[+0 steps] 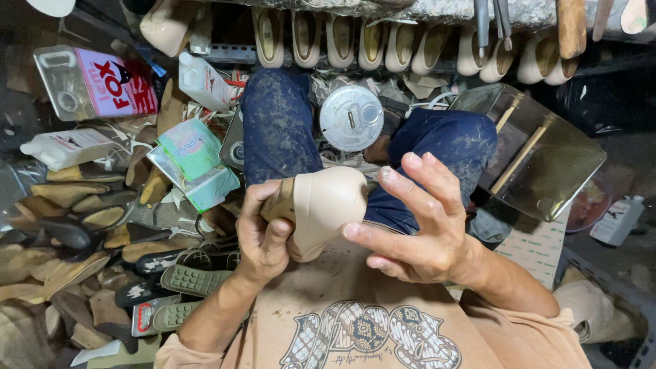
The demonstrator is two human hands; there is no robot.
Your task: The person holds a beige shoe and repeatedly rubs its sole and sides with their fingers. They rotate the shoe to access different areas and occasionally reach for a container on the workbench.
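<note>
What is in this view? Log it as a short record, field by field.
setting: cluttered shoemaking spot, seen from above
left hand: grips the beige shoe upper at its left side, thumb pressed on it
right hand: fingers spread, fingertips touching the upper's right edge
lap: blue stained trousers, knees apart
between knees: round metal tin lid
top edge: row of beige shoes on a rack
left side: pile of soles, white bottles, green box
right side: clear plastic container holding sticks

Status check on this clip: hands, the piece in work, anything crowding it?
Left hand grips beige shoe upper. Right hand open, fingertips on its edge. Nothing between hands; shoe soles piled left, round tin beyond.
</note>
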